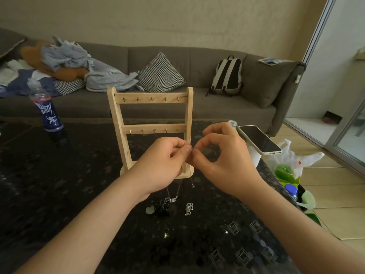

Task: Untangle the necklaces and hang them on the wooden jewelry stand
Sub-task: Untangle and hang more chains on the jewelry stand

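1. Left hand [164, 163]: thumb and forefinger pinched together on a thin necklace [191, 180], the other fingers curled in behind.
2. Right hand [225, 155]: thumb and forefinger pinched on the same chain, fingertips just beside those of the left hand; the remaining fingers are arched above.
3. Thin necklace, held above the table in front of the stand's lower right corner. Long axis near vertical: the strands drop from the pinch towards the table. A loop carries a rectangular pendant [171, 199] at its lowest point, the plate lying roughly level. The plate seems to carry cut-out letters, too small to read. A single loose end hangs to the right of the loop.
4. Wooden jewelry stand [118, 123]: upright on the table just behind the hands, face towards the camera. It has two side posts and two horizontal bars, each with five small hooks.
5. Black tangle [162, 209] of necklace with a pale pendant at its left, lying on the table below the hands.
6. Silver chain heap [189, 209], lying just right of the black tangle and apart from it.
7. Table [69, 184]: dark, patterned, glossy top.
8. Bottle [47, 109]: far left, upright, blue label with white graffiti-style lettering that cannot be read.
9. Phone [258, 139]: right edge of the table, screen up and dark.
10. Plastic bag [292, 161]: on the floor beside the table.
11. Sofa [197, 62]: grey, with a houndstooth cushion [161, 73] and a backpack [227, 76].
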